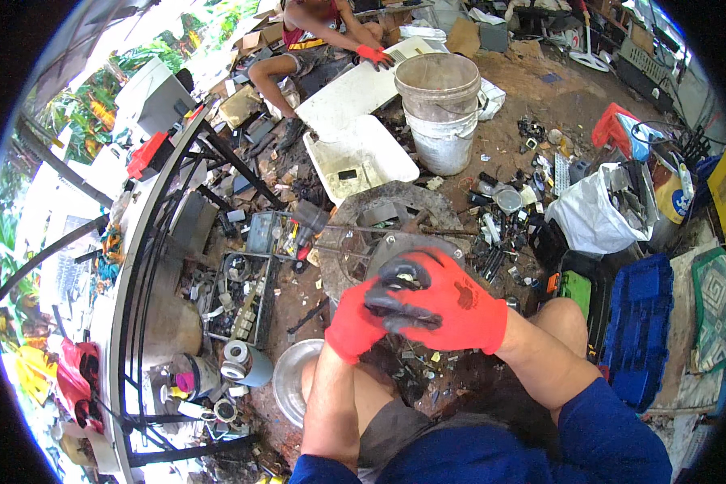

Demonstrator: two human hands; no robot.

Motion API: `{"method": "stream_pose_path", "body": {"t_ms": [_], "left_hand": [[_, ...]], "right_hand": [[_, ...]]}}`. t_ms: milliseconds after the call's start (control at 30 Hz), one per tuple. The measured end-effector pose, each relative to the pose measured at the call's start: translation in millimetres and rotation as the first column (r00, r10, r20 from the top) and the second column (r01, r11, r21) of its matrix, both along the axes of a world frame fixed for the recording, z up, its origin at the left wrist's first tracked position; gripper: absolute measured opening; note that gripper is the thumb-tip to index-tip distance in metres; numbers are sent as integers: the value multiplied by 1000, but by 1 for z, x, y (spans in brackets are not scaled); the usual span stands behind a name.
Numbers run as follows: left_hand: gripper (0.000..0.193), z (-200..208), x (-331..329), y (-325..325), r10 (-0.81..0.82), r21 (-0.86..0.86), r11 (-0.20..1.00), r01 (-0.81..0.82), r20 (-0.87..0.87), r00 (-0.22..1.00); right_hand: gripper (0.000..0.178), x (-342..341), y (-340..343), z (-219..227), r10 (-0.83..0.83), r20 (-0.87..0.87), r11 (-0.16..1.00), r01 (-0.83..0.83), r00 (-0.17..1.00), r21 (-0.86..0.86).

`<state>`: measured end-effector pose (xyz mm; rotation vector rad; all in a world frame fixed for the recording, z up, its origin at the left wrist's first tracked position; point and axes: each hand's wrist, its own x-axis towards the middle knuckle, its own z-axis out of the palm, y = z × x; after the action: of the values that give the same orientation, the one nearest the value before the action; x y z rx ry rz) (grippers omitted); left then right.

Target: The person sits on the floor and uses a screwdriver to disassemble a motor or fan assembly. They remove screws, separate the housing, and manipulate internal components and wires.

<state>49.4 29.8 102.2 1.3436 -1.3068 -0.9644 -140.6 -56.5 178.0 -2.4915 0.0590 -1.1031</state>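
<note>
My left hand [355, 323] and my right hand [456, 302], both in red gloves with black-coated fingers, are brought together in front of me. Their fingers curl round a small thing; a pale, shiny bit of it [408, 279] peeks out between the gloves, too little to name. Just beyond the hands is a grey metal block [387, 246], set within a round, worn stone-like ring [355, 211] on the ground. What looks like a hammer [309, 219] lies across the ring's left side, its dark head to the left.
A metal basin [286, 387] lies by my left leg. Ahead are a white tub [391, 149] and stacked buckets [440, 145]. A co-worker's red-gloved hand [373, 55] rests on a white panel [347, 101]. A black metal frame [129, 323] stands left, a white sack [585, 214] right.
</note>
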Motion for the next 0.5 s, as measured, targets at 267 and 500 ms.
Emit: {"method": "stream_pose_path", "body": {"t_ms": [267,500], "left_hand": [[40,-6,-11,-9,68,-114,992,-55,115,991],[41,-6,1,8,-163,-74,984,163,4,987]], "right_hand": [[43,8,-7,-22,3,-15,993,-1,1000,122],[43,3,3,-7,-14,-45,997,17,999,79]]}}
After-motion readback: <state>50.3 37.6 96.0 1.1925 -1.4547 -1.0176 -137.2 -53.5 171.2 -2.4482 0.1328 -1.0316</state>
